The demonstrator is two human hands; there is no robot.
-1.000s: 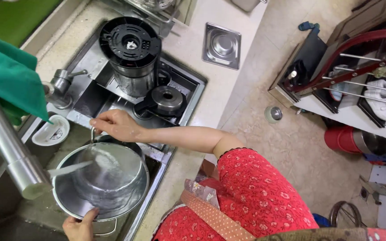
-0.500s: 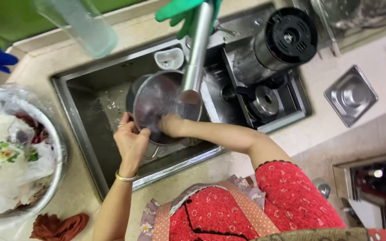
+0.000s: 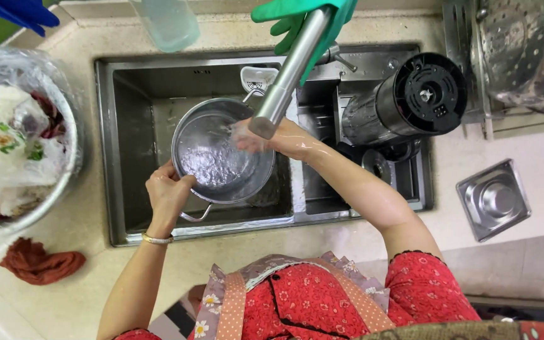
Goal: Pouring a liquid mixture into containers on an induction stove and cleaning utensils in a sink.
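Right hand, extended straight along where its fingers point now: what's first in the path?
The right hand points left across the steel pot, under the faucet spout. Going straight on, it would probably meet the pot's far inner wall near the left hand first, though depth is unclear from above.

Pot point(image 3: 221, 157) in sink point(image 3: 133, 82), under faucet point(image 3: 288, 72); blender jar point(image 3: 410, 101) right; bowl point(image 3: 64, 182) left.

Right hand point(image 3: 266, 135) fingers blurred under faucet point(image 3: 288, 69).
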